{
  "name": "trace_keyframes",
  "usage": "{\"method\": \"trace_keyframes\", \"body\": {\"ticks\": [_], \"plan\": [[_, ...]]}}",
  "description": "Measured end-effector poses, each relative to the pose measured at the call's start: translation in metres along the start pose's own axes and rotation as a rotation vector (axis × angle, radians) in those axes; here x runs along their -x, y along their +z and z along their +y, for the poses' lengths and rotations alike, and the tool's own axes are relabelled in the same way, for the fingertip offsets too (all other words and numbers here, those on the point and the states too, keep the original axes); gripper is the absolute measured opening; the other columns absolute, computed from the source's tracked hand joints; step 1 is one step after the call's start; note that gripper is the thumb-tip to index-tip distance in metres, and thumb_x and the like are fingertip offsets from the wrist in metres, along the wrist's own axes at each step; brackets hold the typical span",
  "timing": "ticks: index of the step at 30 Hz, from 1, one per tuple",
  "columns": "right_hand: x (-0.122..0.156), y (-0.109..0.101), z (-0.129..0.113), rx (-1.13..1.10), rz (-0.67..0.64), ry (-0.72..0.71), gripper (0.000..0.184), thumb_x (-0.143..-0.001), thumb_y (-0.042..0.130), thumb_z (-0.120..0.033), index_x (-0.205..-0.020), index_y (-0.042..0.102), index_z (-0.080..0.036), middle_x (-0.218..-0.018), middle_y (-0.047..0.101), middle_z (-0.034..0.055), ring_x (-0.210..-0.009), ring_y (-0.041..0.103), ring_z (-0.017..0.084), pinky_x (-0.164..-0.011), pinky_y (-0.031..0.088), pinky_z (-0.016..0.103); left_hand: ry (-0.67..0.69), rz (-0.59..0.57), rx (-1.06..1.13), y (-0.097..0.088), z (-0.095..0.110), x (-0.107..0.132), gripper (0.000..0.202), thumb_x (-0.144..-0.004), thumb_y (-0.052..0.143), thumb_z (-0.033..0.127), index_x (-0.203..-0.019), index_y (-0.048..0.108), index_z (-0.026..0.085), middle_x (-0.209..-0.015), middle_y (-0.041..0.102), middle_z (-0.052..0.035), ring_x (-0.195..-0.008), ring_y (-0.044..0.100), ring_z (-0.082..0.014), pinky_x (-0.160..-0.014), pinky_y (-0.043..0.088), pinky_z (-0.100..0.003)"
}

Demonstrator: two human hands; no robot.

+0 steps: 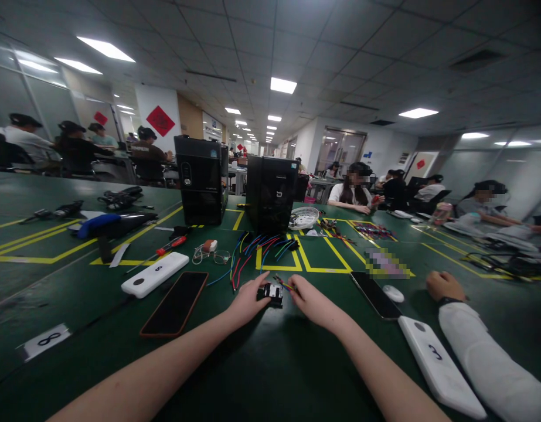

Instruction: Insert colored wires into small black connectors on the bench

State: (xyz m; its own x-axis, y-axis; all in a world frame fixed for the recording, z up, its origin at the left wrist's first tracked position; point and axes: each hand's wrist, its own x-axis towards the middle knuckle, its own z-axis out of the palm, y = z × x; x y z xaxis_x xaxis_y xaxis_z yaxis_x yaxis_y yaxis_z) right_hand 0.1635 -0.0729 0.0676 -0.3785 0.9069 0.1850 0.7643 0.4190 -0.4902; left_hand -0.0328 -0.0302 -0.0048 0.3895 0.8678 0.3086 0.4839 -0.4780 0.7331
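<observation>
My left hand point(248, 302) grips the left side of a small black and silver block point(274, 294) on the green table, its thumb at the near edge and its index finger stretched along the far side. To the right of the block, my right hand point(309, 298) is closed in a pinch on thin coloured wires point(282, 281). Whether these wires join the block cannot be made out. Just beyond both hands lies a spread of red, blue, green and black wires point(257, 252).
Left are a dark phone point(176, 305), a white power bank point(155, 275) and a red-handled screwdriver point(171, 245). Two black computer cases point(272, 196) stand behind. On the right lie another phone point(374, 296), a white mouse point(393, 293) and a power bank point(441, 363), near another person's sleeved arm point(481, 346).
</observation>
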Motion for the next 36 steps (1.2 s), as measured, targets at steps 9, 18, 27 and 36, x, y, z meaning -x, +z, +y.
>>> {"method": "trace_keyframes", "body": {"ticks": [9, 18, 27, 36], "plan": [[-0.004, 0.032, 0.001, 0.297, -0.076, 0.151, 0.04, -0.073, 0.058, -0.041, -0.105, 0.053, -0.019, -0.1, 0.061, 0.0091, -0.093, 0.057, 0.021, -0.077, 0.04, 0.029, 0.064, -0.088, 0.21, -0.003, 0.009, 0.004, 0.072, -0.071, 0.058, 0.01, -0.135, 0.028, 0.023, -0.125, 0.051, -0.0088, -0.105, 0.055, -0.0192, -0.095, 0.039, -0.035], [-0.004, -0.037, 0.081, 0.471, -0.082, 0.858, 0.049, -0.068, 0.059, -0.049, -0.104, 0.054, -0.015, -0.102, 0.062, 0.0134, -0.095, 0.06, 0.025, -0.069, 0.044, 0.03, 0.072, -0.091, 0.094, -0.003, 0.009, 0.006, 0.063, -0.075, 0.057, 0.019, -0.133, 0.032, 0.023, -0.119, 0.054, -0.0073, -0.102, 0.054, -0.0192, -0.095, 0.039, -0.037], [0.009, -0.072, 0.12, 0.425, 0.109, 1.004, 0.057, -0.074, 0.045, -0.06, -0.106, 0.057, -0.013, -0.106, 0.061, 0.0171, -0.097, 0.058, 0.026, -0.072, 0.044, 0.032, 0.101, -0.127, -0.019, -0.001, 0.004, 0.005, 0.053, -0.076, 0.058, 0.023, -0.126, 0.041, 0.022, -0.114, 0.058, -0.0062, -0.106, 0.053, -0.02, -0.097, 0.036, -0.036], [0.017, -0.09, 0.141, 0.446, 0.176, 0.737, 0.031, -0.083, 0.041, -0.028, -0.103, 0.06, -0.015, -0.1, 0.064, 0.0121, -0.091, 0.058, 0.021, -0.068, 0.039, 0.025, 0.129, -0.141, -0.074, -0.005, 0.01, 0.006, 0.041, -0.076, 0.057, 0.023, -0.117, 0.051, 0.022, -0.115, 0.057, -0.006, -0.108, 0.052, -0.0209, -0.096, 0.037, -0.033]]}}
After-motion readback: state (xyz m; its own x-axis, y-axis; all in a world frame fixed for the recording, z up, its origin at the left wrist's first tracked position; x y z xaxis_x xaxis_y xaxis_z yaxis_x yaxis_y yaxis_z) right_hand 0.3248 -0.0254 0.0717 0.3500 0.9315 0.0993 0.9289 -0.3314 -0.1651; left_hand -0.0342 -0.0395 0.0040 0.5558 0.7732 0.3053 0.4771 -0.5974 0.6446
